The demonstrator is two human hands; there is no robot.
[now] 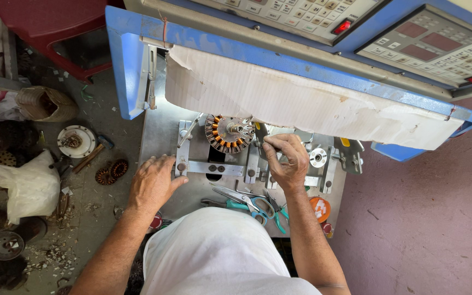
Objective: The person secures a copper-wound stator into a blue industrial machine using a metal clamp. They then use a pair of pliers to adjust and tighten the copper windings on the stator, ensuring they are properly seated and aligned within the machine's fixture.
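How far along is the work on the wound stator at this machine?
Looks done: the stator sits mounted on the fixture, several poles carrying copper coils. In hand: the right hand pinches at the metal part beside the stator, while the left hand rests flat on the metal plate. Left: the upper poles look bare, though partly hidden; scissors lie unused.

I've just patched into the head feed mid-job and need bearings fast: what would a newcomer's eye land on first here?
First, the round stator with copper windings, mounted at the middle of the metal work plate under a torn strip of cardboard. The right hand pinches at the fixture just right of it, while the left hand rests flat on the plate's left side. Teal-handled scissors lie near the front edge.
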